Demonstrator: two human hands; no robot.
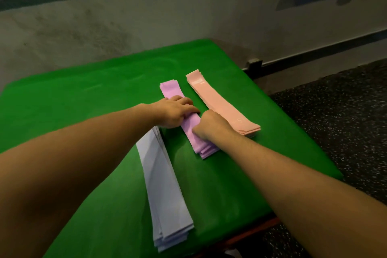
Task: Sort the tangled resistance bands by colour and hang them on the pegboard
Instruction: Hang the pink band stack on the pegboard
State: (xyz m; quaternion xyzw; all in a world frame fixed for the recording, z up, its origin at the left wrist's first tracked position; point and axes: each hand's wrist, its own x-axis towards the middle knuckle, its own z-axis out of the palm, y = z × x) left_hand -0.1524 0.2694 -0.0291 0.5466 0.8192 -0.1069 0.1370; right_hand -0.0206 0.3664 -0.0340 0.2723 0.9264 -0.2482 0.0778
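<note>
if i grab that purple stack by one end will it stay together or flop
Probably flop: the purple band stack is thin flat strips, loosely layered, edges already fanned at the near end. Layers may well slide apart. Both the left hand and right hand rest on it.

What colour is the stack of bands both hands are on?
Lilac-pink; the stack lies between a pale blue stack and a peach one. Head view.

You've got three stacks on the green tabletop (73, 111): pale blue bands (165, 190), purple bands (191, 125), pink bands (219, 102). Your left hand (174, 112) and right hand (211, 124) both rest on the purple stack.
</note>
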